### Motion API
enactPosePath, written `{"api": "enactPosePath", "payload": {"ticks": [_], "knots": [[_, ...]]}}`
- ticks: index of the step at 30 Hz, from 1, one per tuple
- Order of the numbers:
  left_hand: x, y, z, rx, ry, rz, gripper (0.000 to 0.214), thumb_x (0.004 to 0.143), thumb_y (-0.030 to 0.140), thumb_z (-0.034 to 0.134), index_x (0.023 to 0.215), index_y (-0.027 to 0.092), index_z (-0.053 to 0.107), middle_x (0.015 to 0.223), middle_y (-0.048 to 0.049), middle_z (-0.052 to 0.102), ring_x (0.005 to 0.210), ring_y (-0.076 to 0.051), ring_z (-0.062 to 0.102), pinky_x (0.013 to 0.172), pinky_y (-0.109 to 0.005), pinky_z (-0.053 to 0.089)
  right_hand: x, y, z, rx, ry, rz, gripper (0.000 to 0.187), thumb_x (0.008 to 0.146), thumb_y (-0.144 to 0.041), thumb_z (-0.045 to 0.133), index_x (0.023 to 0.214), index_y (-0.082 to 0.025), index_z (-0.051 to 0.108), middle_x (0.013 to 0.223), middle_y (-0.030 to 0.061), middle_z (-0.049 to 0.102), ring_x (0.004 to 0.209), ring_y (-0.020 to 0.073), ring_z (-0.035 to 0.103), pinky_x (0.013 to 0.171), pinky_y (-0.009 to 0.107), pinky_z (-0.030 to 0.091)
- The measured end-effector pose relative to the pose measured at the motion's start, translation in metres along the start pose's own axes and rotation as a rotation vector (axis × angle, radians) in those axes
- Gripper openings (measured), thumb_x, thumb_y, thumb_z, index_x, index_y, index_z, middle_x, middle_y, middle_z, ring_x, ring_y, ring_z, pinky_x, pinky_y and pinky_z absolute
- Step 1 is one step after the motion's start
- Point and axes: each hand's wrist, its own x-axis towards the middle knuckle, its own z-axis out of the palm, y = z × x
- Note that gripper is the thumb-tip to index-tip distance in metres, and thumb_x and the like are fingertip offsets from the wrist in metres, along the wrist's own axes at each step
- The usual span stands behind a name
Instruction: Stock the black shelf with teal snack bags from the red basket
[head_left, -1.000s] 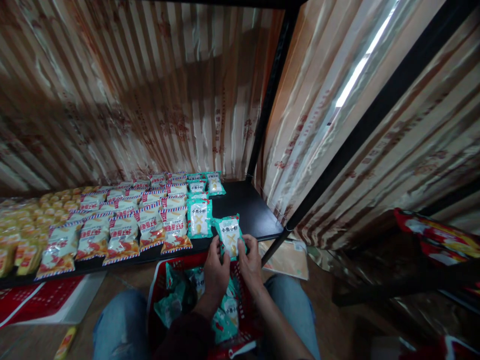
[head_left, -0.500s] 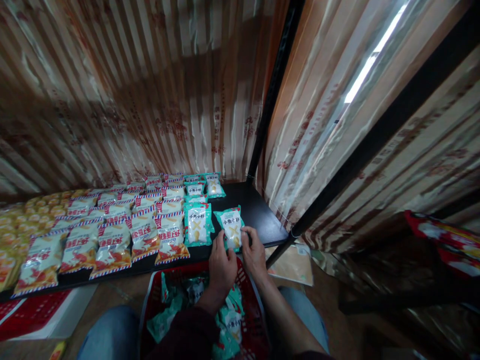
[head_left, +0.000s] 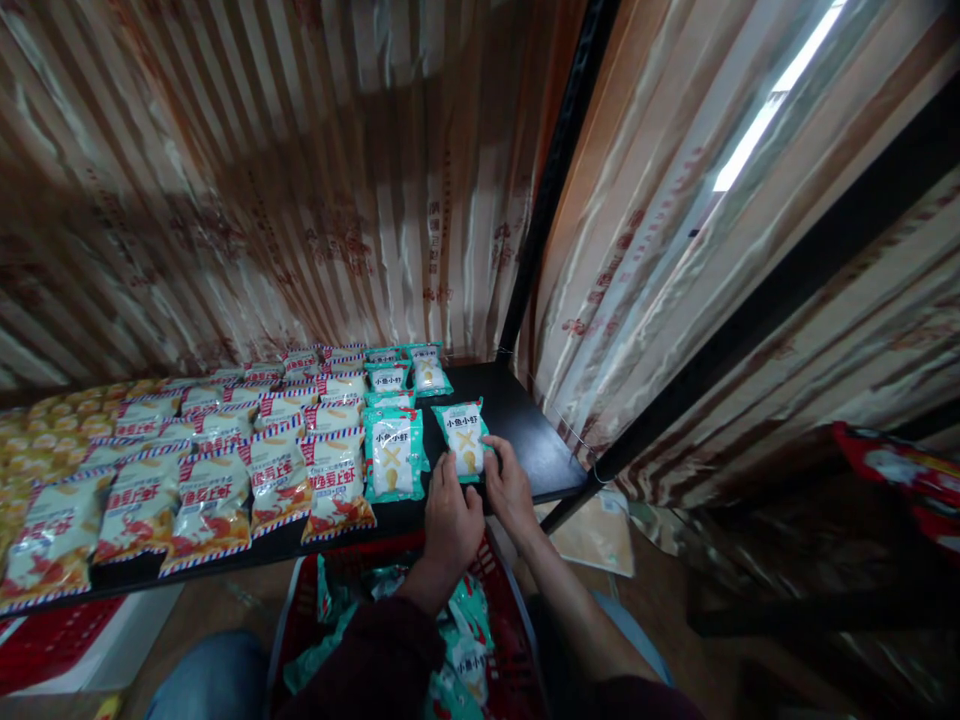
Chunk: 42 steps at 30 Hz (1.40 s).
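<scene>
Both my hands hold one teal snack packet (head_left: 463,437) by its near corners, flat on the black shelf (head_left: 525,430). My left hand (head_left: 452,520) pinches the packet's left lower corner and my right hand (head_left: 508,485) pinches the right lower corner. The packet lies just right of another teal packet (head_left: 393,455) in a column of teal packets. A red basket (head_left: 510,660) with more teal packets sits on my lap below my hands.
Rows of red-and-white striped snack packets (head_left: 335,482) and yellow packets (head_left: 22,440) fill the shelf to the left. A black upright post (head_left: 551,180) stands at the shelf's back right corner. Striped curtain fabric hangs behind. A red and white box (head_left: 67,650) lies on the floor.
My hands have carried the teal packet forward from above the basket onto the shelf, setting it beside the teal column. The view has shifted closer to the shelf.
</scene>
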Motion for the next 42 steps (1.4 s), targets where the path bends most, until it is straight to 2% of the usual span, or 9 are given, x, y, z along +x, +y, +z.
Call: {"api": "enactPosePath", "payload": {"ticks": [5,10,16,24,31,42], "knots": [[0.006,0.001,0.006,0.045,-0.025,0.001,0.058,0.071,0.013,0.049,0.129,0.005,0.048,0.137,-0.0226,0.047,0.131,-0.031,0.04,0.111,-0.044,0.031,0.011,0.002,0.002,-0.002,-0.02,0.03,0.034,0.088,-0.037,0.034,0.109,-0.02,0.055,0.101,0.0069,0.066,0.087,0.0212,0.062,0.078,0.034,0.047],[0.013,0.014,0.005,0.236,-0.068,-0.003,0.059,0.07,0.01,0.049,0.129,0.006,0.047,0.136,-0.0202,0.049,0.13,-0.03,0.042,0.109,-0.045,0.033,0.019,0.005,0.006,0.001,-0.019,0.035,0.032,0.088,-0.035,0.034,0.108,-0.021,0.055,0.102,0.0061,0.064,0.086,0.0208,0.061,0.078,0.035,0.048],[0.035,0.035,-0.002,0.4,-0.193,-0.113,0.054,0.076,0.012,0.049,0.129,0.005,0.046,0.134,-0.0196,0.051,0.128,-0.026,0.045,0.108,-0.034,0.035,0.031,0.011,0.013,0.066,-0.008,0.028,0.028,0.087,-0.033,0.036,0.106,-0.023,0.054,0.102,0.0057,0.064,0.09,0.0206,0.061,0.081,0.036,0.049],[0.059,0.049,-0.002,0.357,-0.238,-0.183,0.054,0.078,0.012,0.047,0.13,0.0,0.044,0.138,-0.0213,0.047,0.13,-0.026,0.042,0.11,-0.033,0.03,0.051,0.019,0.027,0.118,0.025,0.025,0.027,0.084,-0.031,0.038,0.104,-0.023,0.053,0.101,0.0064,0.063,0.093,0.0215,0.06,0.085,0.038,0.047],[0.075,0.046,0.007,0.295,-0.236,-0.206,0.055,0.078,0.014,0.048,0.132,0.001,0.042,0.14,-0.0212,0.044,0.131,-0.024,0.041,0.109,-0.031,0.031,0.066,0.023,0.034,0.177,0.06,0.026,0.025,0.083,-0.031,0.039,0.104,-0.025,0.052,0.099,0.0041,0.062,0.089,0.0202,0.06,0.082,0.036,0.047],[0.103,0.044,0.004,0.289,-0.174,-0.21,0.053,0.077,0.012,0.048,0.129,0.003,0.044,0.138,-0.0211,0.046,0.131,-0.024,0.041,0.108,-0.029,0.032,0.086,0.013,0.05,0.246,0.031,-0.004,0.027,0.081,-0.032,0.042,0.105,-0.024,0.052,0.1,0.0036,0.062,0.093,0.0203,0.058,0.084,0.034,0.045]]}}
